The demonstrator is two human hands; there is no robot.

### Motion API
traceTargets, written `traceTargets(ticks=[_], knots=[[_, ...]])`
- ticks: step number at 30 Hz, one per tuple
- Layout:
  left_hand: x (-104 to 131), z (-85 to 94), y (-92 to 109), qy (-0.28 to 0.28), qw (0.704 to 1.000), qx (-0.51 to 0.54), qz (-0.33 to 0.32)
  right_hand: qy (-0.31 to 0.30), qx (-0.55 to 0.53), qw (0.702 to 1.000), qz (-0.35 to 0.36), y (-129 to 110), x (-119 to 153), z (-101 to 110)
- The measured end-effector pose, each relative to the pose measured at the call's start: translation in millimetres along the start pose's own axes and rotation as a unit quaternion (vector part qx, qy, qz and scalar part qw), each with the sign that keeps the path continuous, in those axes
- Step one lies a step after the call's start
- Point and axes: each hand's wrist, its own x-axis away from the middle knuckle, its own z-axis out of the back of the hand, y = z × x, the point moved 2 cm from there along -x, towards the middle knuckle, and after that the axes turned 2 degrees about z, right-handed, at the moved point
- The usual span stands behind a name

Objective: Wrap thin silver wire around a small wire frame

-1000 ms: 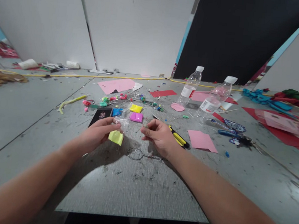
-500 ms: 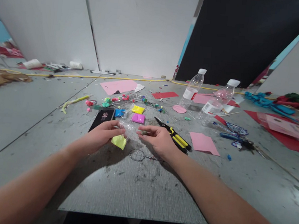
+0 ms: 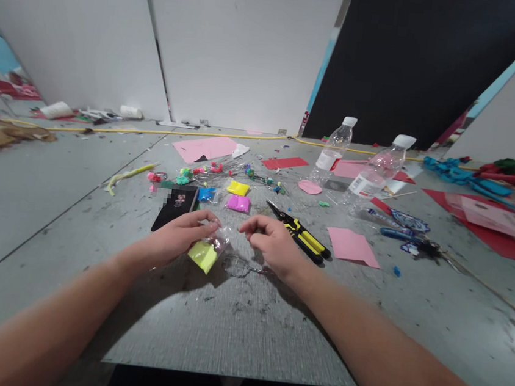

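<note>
My left hand (image 3: 186, 234) pinches the upper edge of a small clear plastic bag with a yellow-green clay packet (image 3: 205, 256) in it, tilted above the table. My right hand (image 3: 270, 243) is just to the right of the bag, apart from it, its fingers curled in towards the thumb. Whatever is in those fingers, if anything, is too small to make out. Below, between the hands, lies a small wire racket shape (image 3: 237, 267). A black flat case (image 3: 174, 206) is partly behind my left hand. Yellow-and-black pliers (image 3: 307, 241) lie beside my right hand.
Blue (image 3: 207, 194), yellow (image 3: 238, 188) and magenta (image 3: 238, 203) clay packets lie beyond my hands. Two plastic bottles, a nearer one (image 3: 372, 177) and a farther one (image 3: 330, 154), stand at right. Pink paper (image 3: 353, 247) lies by the pliers. Beaded wires (image 3: 216, 169) are farther back.
The bag has tipped and come down towards me in my left hand, its clay packet now slanting. My right fingers have come away from the clear plastic and curled more.
</note>
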Motion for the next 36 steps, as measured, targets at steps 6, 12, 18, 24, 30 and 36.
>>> traceTargets(ticks=[6, 12, 18, 24, 30, 36], knots=[[1.5, -7.0, 3.9, -0.014, 0.998, -0.05, -0.02, -0.033, 0.12, 0.99, 0.059, -14.8, 10.0, -17.8], [1.2, -3.9, 6.5, -0.002, 0.992, -0.111, -0.056, -0.034, 0.179, 0.976, 0.116, -18.3, 12.2, -21.7], [4.0, -2.1, 12.1, 0.024, 0.988, -0.133, -0.08, -0.036, 0.2, 0.97, 0.134, -21.8, 12.0, -18.9], [2.3, -1.0, 10.4, 0.042, 0.99, -0.114, -0.072, 0.005, 0.207, 0.97, 0.126, -22.8, 10.6, -12.8], [2.5, 0.0, 12.8, 0.051, 0.991, -0.091, -0.081, 0.001, 0.174, 0.98, 0.096, -23.3, 8.7, -5.6], [-0.3, 5.0, 0.4, 0.095, 0.99, -0.083, -0.063, -0.008, 0.072, 0.997, 0.036, -3.7, -0.7, -1.2]])
